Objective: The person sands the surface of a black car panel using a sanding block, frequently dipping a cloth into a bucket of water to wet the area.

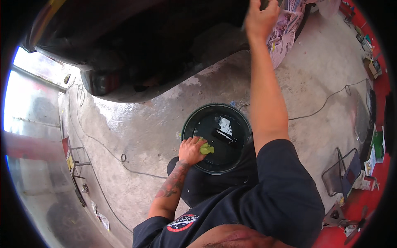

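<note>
Left hand [191,151] grasps a green sponge [206,148] at the bucket [190,124] rim; right hand [260,18] presses the car [124,49], grip unclear.

- Black bucket [217,138] with dark water.
- Yellow-green cloth [206,148] at the bucket's left rim, under the left hand [191,151].
- Grey, mottled concrete floor [157,128] around the bucket.
- Grey mesh chair [341,173] far right of the bucket.

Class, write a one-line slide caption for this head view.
Left hand dips a green cloth into a dark bucket; right hand reaches up.
</note>
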The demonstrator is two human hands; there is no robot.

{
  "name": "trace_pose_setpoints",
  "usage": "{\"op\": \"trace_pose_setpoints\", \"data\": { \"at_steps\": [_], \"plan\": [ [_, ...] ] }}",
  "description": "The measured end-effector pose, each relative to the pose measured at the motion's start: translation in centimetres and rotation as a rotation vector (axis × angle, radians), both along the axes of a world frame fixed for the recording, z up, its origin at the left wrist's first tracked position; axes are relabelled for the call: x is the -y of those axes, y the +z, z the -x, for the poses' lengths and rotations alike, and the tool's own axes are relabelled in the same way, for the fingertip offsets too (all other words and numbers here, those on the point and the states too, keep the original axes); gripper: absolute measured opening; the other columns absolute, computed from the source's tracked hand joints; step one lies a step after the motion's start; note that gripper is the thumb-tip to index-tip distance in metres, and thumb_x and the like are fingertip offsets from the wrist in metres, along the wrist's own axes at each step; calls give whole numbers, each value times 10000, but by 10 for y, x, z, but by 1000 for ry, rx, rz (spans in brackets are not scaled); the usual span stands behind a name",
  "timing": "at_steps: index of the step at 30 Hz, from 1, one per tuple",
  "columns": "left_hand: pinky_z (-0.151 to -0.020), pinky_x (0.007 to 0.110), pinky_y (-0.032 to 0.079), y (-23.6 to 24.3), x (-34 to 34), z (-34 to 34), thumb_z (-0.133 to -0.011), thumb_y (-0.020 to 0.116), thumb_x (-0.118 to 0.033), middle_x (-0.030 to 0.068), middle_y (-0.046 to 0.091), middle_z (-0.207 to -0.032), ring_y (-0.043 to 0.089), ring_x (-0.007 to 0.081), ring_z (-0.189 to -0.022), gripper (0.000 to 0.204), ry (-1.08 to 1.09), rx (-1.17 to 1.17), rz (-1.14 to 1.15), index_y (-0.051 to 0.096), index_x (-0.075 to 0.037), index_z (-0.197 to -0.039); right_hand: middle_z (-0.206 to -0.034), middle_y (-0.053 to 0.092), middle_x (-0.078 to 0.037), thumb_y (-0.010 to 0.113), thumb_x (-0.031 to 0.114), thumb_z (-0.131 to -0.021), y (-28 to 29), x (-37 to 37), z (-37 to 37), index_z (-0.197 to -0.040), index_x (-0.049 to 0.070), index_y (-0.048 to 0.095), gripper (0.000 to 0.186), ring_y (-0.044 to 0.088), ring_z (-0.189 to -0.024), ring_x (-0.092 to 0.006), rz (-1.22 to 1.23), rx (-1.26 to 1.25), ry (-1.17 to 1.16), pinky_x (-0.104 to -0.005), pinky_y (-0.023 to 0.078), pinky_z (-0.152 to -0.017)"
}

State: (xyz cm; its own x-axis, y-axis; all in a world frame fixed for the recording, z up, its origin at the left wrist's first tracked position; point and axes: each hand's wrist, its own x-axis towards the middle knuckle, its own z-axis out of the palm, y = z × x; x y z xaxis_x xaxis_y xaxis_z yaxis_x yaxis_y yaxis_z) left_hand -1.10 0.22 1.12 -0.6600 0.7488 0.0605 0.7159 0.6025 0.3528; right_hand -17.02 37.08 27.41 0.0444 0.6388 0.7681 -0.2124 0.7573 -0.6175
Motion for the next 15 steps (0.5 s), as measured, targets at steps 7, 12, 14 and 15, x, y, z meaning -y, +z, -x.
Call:
{"op": "trace_pose_setpoints", "data": {
  "at_steps": [7,12,14,15],
  "plan": [
    [-869,418,521,-3,1,-2,-646,859,-293,18,690,-1122,662,252,-997,505,13,-3,-1,757,-229,-1136,-1335,584,-217,682,212,-920,-18,54,-16,-1299,23,602,431,534,-1251,-406,-201,89,26,-480,400,-1082],
    [-881,423,521,2,2,-2,-643,860,-286,25,687,-1133,660,254,-1004,516,14,13,-6,753,-226,-1144,-1244,608,-230,622,215,-962,6,-29,7,-1277,-6,605,386,549,-1206,-415,-59,86,-21,-472,427,-1053],
    [-890,422,519,3,1,-2,-643,856,-292,28,683,-1119,657,251,-1007,516,39,5,-18,751,-217,-1142,-1227,609,-232,630,215,-956,4,-15,9,-1274,-6,606,388,552,-1199,-411,-43,51,-2,-471,428,-1053],
    [-890,422,519,4,1,-3,-643,856,-292,28,683,-1119,657,251,-1007,516,57,7,-23,751,-217,-1142,-1211,610,-235,638,215,-950,1,-6,8,-1272,-5,607,391,556,-1191,-408,-20,14,4,-469,428,-1052]
  ]
}}
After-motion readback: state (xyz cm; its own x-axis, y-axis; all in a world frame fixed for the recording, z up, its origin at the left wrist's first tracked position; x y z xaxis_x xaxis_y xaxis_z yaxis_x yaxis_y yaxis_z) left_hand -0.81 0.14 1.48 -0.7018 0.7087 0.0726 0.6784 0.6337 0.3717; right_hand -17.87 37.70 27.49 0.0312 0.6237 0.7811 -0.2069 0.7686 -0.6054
